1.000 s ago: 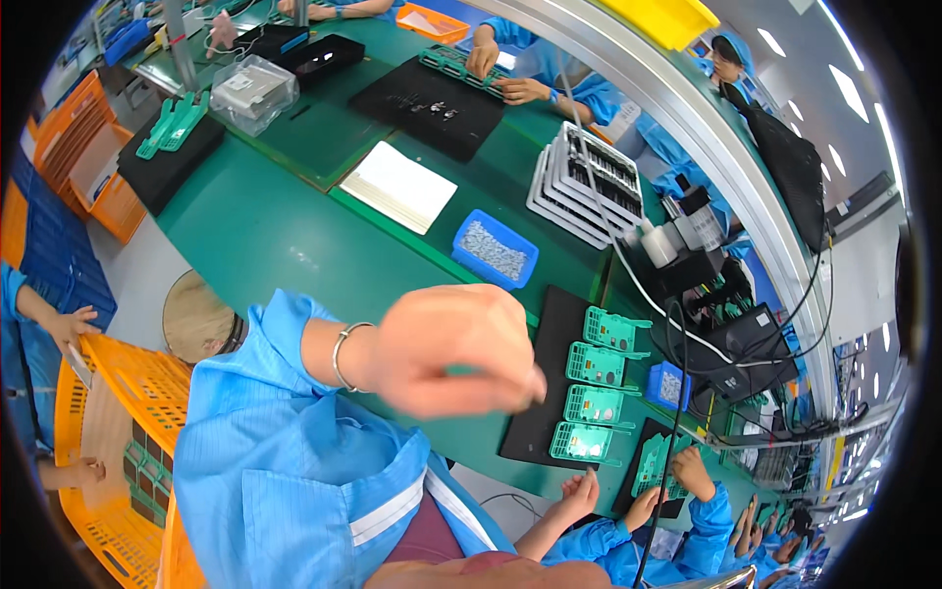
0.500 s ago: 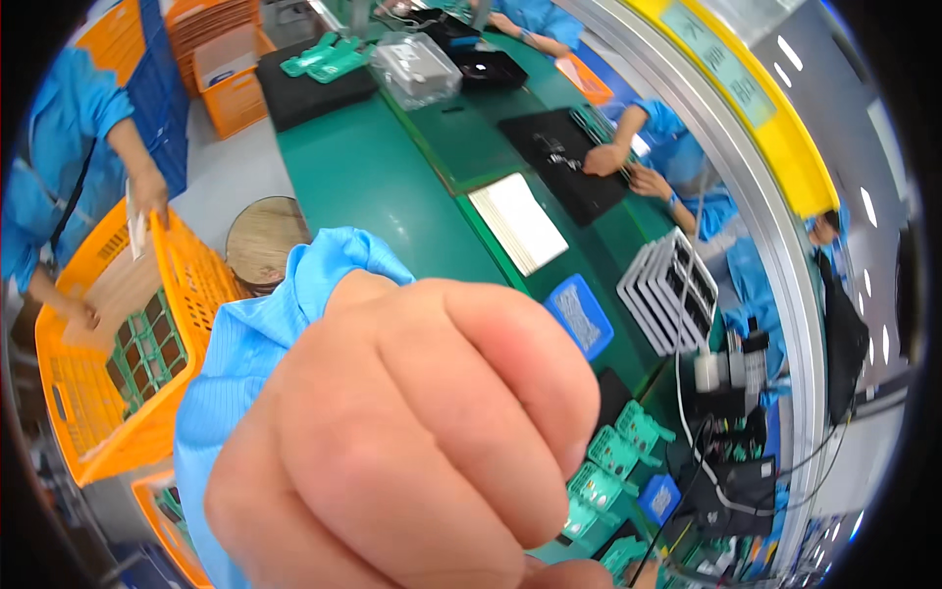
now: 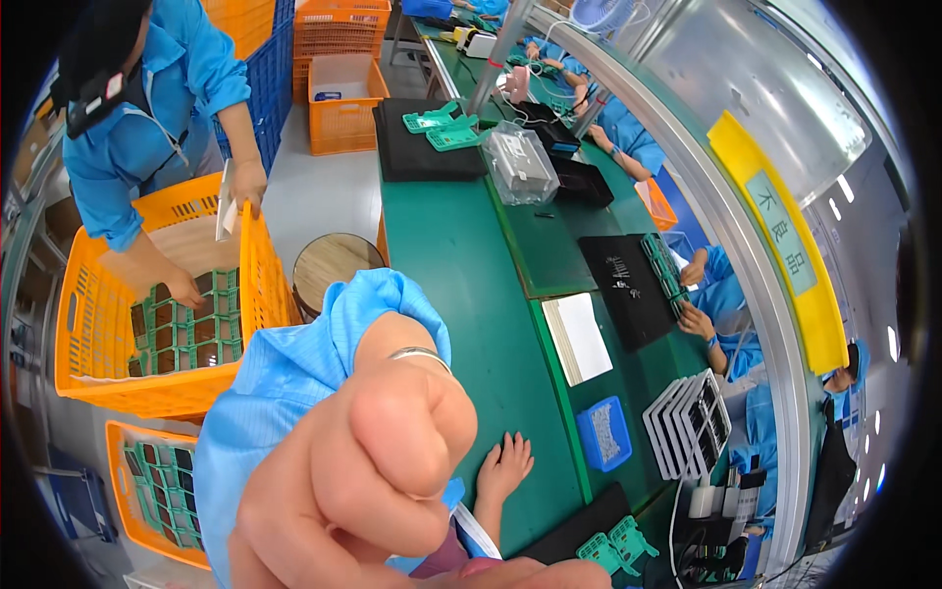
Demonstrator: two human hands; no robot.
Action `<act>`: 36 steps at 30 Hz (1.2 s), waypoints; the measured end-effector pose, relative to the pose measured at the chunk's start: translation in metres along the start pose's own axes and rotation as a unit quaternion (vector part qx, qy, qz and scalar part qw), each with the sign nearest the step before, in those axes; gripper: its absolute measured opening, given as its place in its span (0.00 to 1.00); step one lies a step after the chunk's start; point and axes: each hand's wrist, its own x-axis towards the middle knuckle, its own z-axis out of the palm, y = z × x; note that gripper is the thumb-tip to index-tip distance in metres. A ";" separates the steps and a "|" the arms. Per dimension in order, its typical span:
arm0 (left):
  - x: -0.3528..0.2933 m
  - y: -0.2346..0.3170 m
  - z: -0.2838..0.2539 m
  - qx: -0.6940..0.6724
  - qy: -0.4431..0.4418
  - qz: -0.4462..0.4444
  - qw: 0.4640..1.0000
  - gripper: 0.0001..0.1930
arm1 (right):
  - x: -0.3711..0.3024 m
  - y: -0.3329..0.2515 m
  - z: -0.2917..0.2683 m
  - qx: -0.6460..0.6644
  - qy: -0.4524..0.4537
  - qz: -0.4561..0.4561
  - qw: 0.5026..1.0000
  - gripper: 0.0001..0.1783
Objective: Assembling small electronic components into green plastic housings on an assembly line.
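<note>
My left hand (image 3: 392, 461) is raised close to the camera as a closed fist, with nothing visible in it. A thin bracelet sits on its wrist and a blue sleeve (image 3: 294, 383) runs down to the lower left. My right hand (image 3: 503, 469) lies flat with spread fingers on the near edge of the green table (image 3: 461, 285), holding nothing. The things nearest to it are a small blue tray (image 3: 603, 433) of tiny parts and a stack of white sheets (image 3: 576, 339).
A person in blue reaches into an orange crate (image 3: 250, 285) of green trays at the left. A round wooden stool (image 3: 334, 265) stands by the table. Black mats (image 3: 628, 290), a clear plastic box (image 3: 520, 162), stacked trays (image 3: 692, 424) and other workers' hands line the table.
The view has swung left along the table. My fist fills less of the picture than half a second ago, and my right hand now shows on the table edge.
</note>
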 end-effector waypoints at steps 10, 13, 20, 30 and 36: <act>0.047 0.001 -0.035 -0.054 -0.006 0.094 0.994 0.05 | -0.002 -0.009 -0.003 -0.005 0.020 0.003 1.000 0.16; 0.065 0.005 -0.041 0.050 0.027 0.130 0.990 0.05 | -0.003 -0.010 -0.002 -0.005 0.027 -0.003 1.000 0.16; 0.077 0.012 -0.077 0.088 -0.091 0.243 0.962 0.09 | -0.005 -0.005 0.000 -0.004 0.026 -0.005 1.000 0.15; 0.064 -0.027 -0.054 0.060 0.173 0.220 0.958 0.07 | 0.002 -0.005 -0.002 -0.006 0.006 -0.012 1.000 0.16; 0.054 -0.048 -0.057 0.060 0.192 0.211 0.956 0.12 | 0.002 -0.008 -0.001 -0.006 0.016 -0.005 1.000 0.16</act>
